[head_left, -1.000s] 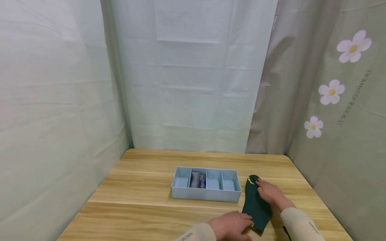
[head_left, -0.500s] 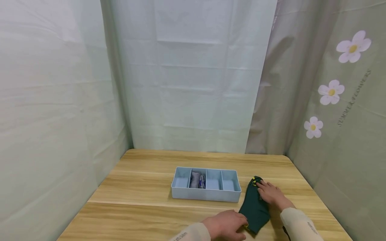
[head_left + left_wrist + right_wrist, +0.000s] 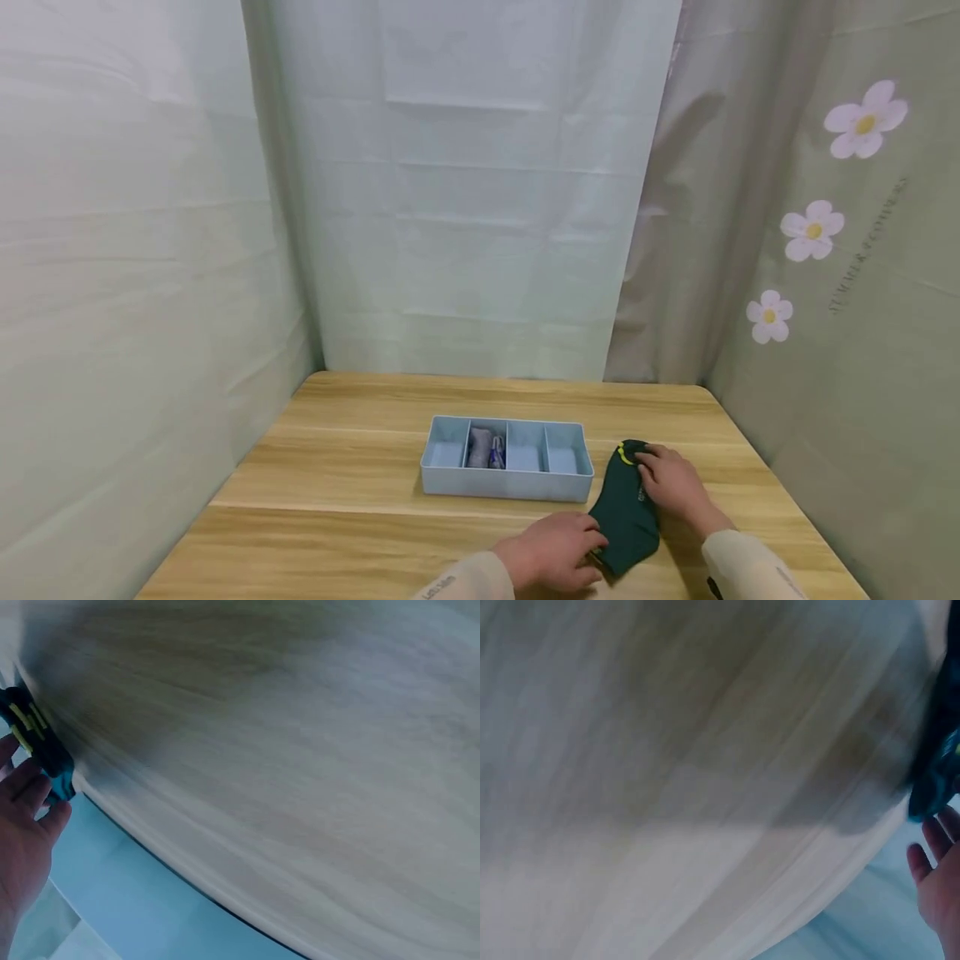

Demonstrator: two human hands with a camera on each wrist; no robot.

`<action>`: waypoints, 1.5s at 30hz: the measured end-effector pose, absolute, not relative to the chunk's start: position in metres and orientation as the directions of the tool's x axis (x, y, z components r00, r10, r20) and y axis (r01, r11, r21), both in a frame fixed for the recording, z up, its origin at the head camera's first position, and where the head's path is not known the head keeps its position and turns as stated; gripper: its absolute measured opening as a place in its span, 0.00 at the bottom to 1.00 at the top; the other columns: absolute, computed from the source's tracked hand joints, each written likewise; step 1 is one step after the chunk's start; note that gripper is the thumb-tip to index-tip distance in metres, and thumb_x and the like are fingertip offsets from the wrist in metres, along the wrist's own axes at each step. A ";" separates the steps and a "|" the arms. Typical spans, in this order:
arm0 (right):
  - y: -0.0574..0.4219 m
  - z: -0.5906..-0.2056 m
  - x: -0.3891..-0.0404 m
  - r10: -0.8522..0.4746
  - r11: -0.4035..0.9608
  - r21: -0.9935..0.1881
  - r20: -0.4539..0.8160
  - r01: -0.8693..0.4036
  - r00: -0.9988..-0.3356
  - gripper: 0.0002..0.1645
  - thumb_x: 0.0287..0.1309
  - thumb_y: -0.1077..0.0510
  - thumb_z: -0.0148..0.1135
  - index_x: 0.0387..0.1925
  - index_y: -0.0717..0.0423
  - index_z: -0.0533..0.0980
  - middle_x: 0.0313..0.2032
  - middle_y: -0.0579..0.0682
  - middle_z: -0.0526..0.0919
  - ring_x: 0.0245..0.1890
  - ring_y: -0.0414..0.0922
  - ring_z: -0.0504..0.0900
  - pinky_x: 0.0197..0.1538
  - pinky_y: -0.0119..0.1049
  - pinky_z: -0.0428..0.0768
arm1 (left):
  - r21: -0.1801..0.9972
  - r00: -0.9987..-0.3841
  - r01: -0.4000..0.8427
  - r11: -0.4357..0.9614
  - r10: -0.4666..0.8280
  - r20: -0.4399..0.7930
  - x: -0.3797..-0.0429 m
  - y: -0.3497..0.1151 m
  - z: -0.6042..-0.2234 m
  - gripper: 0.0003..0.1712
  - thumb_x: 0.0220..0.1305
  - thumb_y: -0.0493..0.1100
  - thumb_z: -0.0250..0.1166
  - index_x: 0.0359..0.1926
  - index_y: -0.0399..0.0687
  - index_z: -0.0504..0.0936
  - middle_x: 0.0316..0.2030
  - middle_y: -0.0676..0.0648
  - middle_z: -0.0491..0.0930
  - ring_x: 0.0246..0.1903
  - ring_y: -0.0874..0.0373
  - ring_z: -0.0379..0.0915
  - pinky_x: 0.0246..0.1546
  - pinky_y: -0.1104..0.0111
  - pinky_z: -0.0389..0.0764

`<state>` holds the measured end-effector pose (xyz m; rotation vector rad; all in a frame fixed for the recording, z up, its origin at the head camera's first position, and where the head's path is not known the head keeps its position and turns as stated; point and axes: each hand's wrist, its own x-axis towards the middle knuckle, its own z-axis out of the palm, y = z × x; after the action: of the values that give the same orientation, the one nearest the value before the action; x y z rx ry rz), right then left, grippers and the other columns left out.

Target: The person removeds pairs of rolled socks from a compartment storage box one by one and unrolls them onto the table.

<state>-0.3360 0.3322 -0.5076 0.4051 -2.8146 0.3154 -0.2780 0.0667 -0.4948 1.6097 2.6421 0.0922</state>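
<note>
Pale green curtains (image 3: pixel 480 208) hang on three sides, and the one on the right carries pink flowers (image 3: pixel 865 121) and a line of print too small to read. Below them a wooden table (image 3: pixel 352 483) with light grain fills the lower part of the head view. On it, near the middle, stands a light blue tray (image 3: pixel 504 485) with four compartments in a row; the second from the left holds a grey rolled bundle (image 3: pixel 480 447) with a bit of blue and white on it, what it is cannot be told. Just to the right of the tray, apart from it, a dark green sock (image 3: pixel 624 515) with yellow marks lies flat on the table, running from far right toward the near edge. The right hand (image 3: pixel 671 482) rests on the far end of the sock, fingers fairly straight and spread, pressing it down. The left hand (image 3: pixel 553 554) sits at the near end, fingers curled at the edge of the sock and touching it; whether it truly pinches the cloth cannot be told. Both wrist views are blurred: each shows table grain, a corner of the sock (image 3: pixel 37 742) and the tips of the fingers (image 3: pixel 934 866) beside it
</note>
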 end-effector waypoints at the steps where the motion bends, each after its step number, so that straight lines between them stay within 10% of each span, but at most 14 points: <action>1: 0.328 -0.507 -0.337 -0.239 0.934 -0.186 0.316 -0.307 -0.918 0.17 0.66 0.60 0.58 0.52 0.66 0.80 0.53 0.68 0.78 0.53 0.66 0.76 0.56 0.62 0.72 | 0.067 -0.463 0.885 0.461 0.886 0.010 -0.279 0.065 -0.496 0.22 0.69 0.58 0.60 0.58 0.54 0.80 0.53 0.57 0.76 0.50 0.69 0.72 0.53 0.78 0.71; 15: 0.318 -0.501 -0.332 -0.213 0.969 -0.114 0.073 -0.221 -0.974 0.27 0.65 0.49 0.61 0.59 0.61 0.78 0.58 0.67 0.75 0.59 0.70 0.70 0.54 0.67 0.70 | 0.012 -0.446 0.895 0.446 0.895 0.021 -0.274 0.061 -0.494 0.18 0.71 0.56 0.59 0.52 0.52 0.83 0.47 0.58 0.79 0.47 0.70 0.75 0.51 0.78 0.72; 30: 0.345 -0.502 -0.303 -0.331 0.939 -0.057 0.109 -0.338 -0.937 0.28 0.63 0.48 0.65 0.52 0.69 0.79 0.46 0.66 0.82 0.49 0.65 0.79 0.55 0.61 0.74 | -0.124 -0.662 0.735 0.667 0.745 0.084 -0.276 0.059 -0.495 0.23 0.71 0.63 0.54 0.38 0.54 0.87 0.44 0.57 0.82 0.50 0.63 0.75 0.52 0.67 0.74; 38: 0.357 -0.505 -0.303 -0.501 0.852 0.032 0.336 -0.522 -0.798 0.16 0.56 0.60 0.70 0.47 0.62 0.83 0.46 0.58 0.83 0.47 0.58 0.81 0.50 0.56 0.78 | -0.229 -0.574 0.764 0.603 0.798 0.183 -0.268 0.063 -0.502 0.13 0.69 0.56 0.61 0.39 0.55 0.85 0.45 0.56 0.78 0.45 0.63 0.74 0.45 0.70 0.76; 45: 0.365 -0.507 -0.306 -0.538 0.825 -0.097 0.171 -0.557 -0.826 0.19 0.62 0.61 0.64 0.54 0.64 0.80 0.54 0.67 0.79 0.53 0.65 0.78 0.53 0.60 0.76 | -0.291 -0.585 0.739 0.607 0.793 0.170 -0.265 0.064 -0.507 0.08 0.66 0.50 0.64 0.30 0.60 0.86 0.32 0.59 0.75 0.36 0.65 0.72 0.37 0.70 0.72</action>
<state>-0.3062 0.3648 -0.5074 0.8656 -2.8697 0.2148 -0.2651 0.0641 -0.5074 1.4985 3.0644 -0.3280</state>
